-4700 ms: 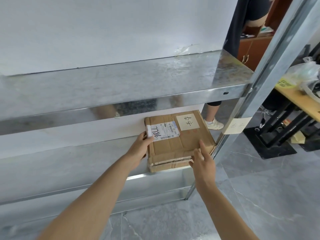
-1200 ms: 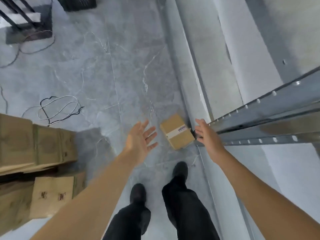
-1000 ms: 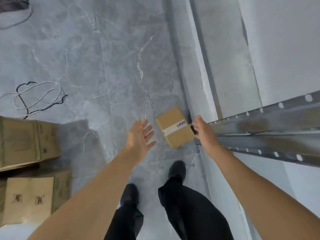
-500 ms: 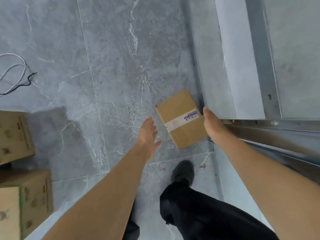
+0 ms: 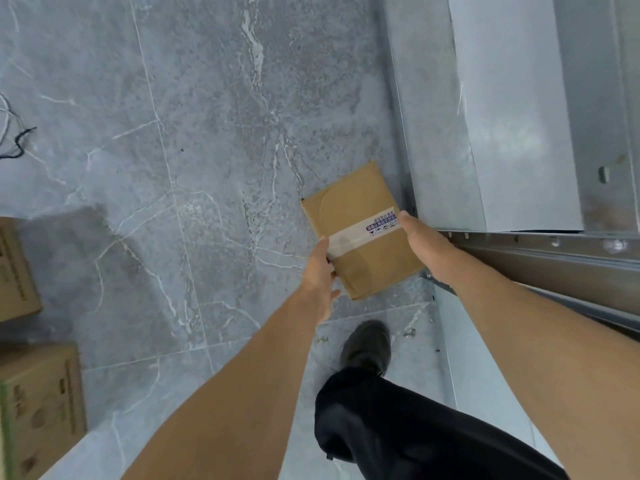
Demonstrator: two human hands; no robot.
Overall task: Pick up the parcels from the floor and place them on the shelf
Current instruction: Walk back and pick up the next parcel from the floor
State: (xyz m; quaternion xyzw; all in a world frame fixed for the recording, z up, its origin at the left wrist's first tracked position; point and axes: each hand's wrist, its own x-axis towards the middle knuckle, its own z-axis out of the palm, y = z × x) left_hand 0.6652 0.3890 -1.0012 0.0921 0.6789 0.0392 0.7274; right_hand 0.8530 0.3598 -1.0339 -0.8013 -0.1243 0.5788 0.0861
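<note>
A small brown cardboard parcel (image 5: 360, 216) with a strip of clear tape and a printed label lies flat on the grey marble floor beside the foot of the metal shelf (image 5: 540, 251). My left hand (image 5: 320, 275) presses against the parcel's left edge, thumb on top. My right hand (image 5: 424, 245) clasps its right edge, next to the shelf's upright. Both hands grip the parcel between them. Whether it still rests on the floor cannot be told.
Larger cardboard boxes (image 5: 38, 407) stand at the lower left, another box (image 5: 15, 268) above them. Loose cables (image 5: 14, 143) lie at the far left. My shoe and dark trouser leg (image 5: 367, 348) are just below the parcel. The shelf's metal rail runs along the right.
Earlier both hands set a larger parcel on the shelf. Since then I have bent toward the floor, and both hands have closed in from open air onto the small parcel's two sides.
</note>
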